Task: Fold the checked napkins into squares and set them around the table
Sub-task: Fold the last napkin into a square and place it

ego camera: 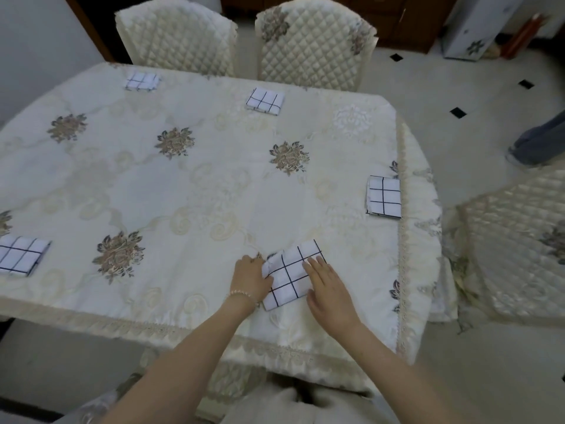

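Near the table's [189, 194] front edge, a folded checked napkin [290, 275] lies skewed; the right hand [328, 289] presses it with flat fingers, the left hand [250, 278] grips its left edge. Four other folded napkins [265, 101] sit around the edges.

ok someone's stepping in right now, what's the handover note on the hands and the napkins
Left hand: fingers curled at the near napkin's left edge.
Right hand: flat, pressing on that napkin.
Done: four folded squares set out, far left, far middle, right edge, left edge.
Left: the near napkin lies askew on the tablecloth; square it up at its place.
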A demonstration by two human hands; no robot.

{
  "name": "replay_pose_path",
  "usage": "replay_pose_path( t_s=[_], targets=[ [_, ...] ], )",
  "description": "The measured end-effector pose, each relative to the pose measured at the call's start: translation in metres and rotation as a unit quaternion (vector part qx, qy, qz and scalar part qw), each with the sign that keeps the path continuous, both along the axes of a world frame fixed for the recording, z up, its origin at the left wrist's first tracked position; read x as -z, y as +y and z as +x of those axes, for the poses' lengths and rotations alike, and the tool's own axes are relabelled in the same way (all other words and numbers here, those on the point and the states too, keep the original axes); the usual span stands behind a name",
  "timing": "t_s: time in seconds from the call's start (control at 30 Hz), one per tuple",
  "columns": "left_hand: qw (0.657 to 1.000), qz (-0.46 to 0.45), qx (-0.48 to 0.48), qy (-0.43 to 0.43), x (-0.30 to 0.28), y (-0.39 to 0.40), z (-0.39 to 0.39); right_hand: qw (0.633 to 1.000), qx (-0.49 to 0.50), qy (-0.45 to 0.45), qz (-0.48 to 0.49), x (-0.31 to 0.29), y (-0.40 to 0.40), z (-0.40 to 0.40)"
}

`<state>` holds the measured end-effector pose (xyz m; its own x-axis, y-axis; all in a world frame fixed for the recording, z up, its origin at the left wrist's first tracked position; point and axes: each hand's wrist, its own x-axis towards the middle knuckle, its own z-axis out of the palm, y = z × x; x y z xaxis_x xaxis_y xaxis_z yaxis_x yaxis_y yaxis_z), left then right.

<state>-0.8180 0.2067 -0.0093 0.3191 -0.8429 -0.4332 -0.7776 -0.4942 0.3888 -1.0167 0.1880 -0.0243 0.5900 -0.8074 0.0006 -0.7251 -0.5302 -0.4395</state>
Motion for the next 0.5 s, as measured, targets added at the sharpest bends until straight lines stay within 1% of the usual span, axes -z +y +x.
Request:
replay_pose_path(
  t_s=[0.07, 0.13, 0.17, 0.2, 0.27, 0.3, 0.33, 0.37, 0.43, 0.5],
  targets=[
    [0.993, -0.030, -0.087, 0.076, -0.006, 0.007, -0.004, 1.000, -0.021, -0.011, 0.005, 0.001, 0.010, -0.004],
    [0.963, -0.042, -0.189, 0.189, -0.015, 0.013, -0.008, 0.999, -0.042, -0.015, 0.004, -0.002, 0.020, -0.003],
    [0.937, -0.044, -0.245, 0.246, -0.020, 0.015, -0.010, 0.999, -0.048, -0.016, -0.001, -0.004, 0.025, -0.001],
    [0.902, -0.048, -0.304, 0.302, -0.025, 0.018, -0.013, 0.999, -0.048, -0.019, -0.009, -0.006, 0.029, 0.002],
    [0.818, -0.041, -0.400, 0.411, -0.032, 0.026, -0.021, 0.999, -0.029, -0.022, -0.032, -0.007, 0.032, 0.010],
    [0.781, -0.038, -0.424, 0.456, -0.036, 0.030, -0.028, 0.999, -0.012, -0.024, -0.046, -0.007, 0.031, 0.012],
    [0.760, -0.035, -0.430, 0.486, -0.040, 0.034, -0.033, 0.998, 0.001, -0.030, -0.058, -0.005, 0.029, 0.012],
    [0.753, -0.027, -0.423, 0.504, -0.044, 0.037, -0.036, 0.997, 0.010, -0.041, -0.066, -0.004, 0.026, 0.011],
    [0.764, -0.013, -0.401, 0.505, -0.050, 0.039, -0.035, 0.994, 0.034, -0.077, -0.068, -0.004, 0.019, 0.004],
    [0.776, -0.031, -0.407, 0.481, -0.048, 0.040, -0.024, 0.991, 0.061, -0.110, -0.044, -0.006, 0.013, -0.007]
  ],
)
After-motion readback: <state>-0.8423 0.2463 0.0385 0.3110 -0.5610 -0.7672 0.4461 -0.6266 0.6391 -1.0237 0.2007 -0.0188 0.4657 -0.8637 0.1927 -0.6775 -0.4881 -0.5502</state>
